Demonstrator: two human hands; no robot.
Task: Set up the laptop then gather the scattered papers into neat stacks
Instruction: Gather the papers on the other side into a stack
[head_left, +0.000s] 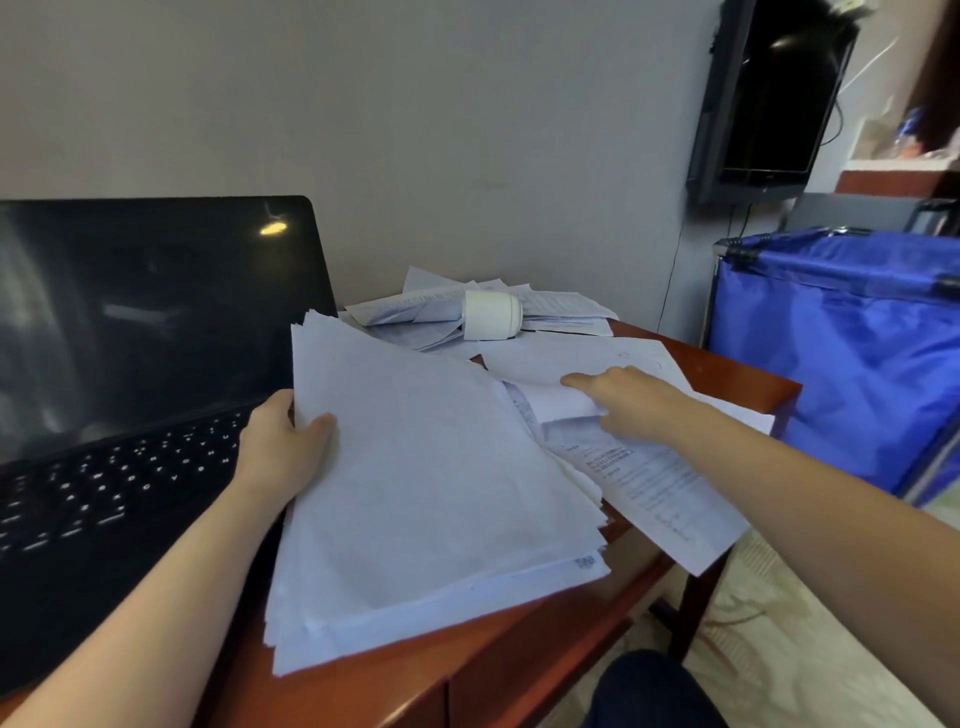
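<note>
left hand (283, 447): stack (431, 483); right hand (626, 400): sheet (556, 404)

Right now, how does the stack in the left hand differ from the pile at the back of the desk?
The held stack is gripped at its edge by the left hand and is roughly squared. The back pile lies loose, its sheets skewed and some curled. The held stack has nothing on top, while the back pile has a white jar lying on its side on it. Both are white paper sheets.
</note>
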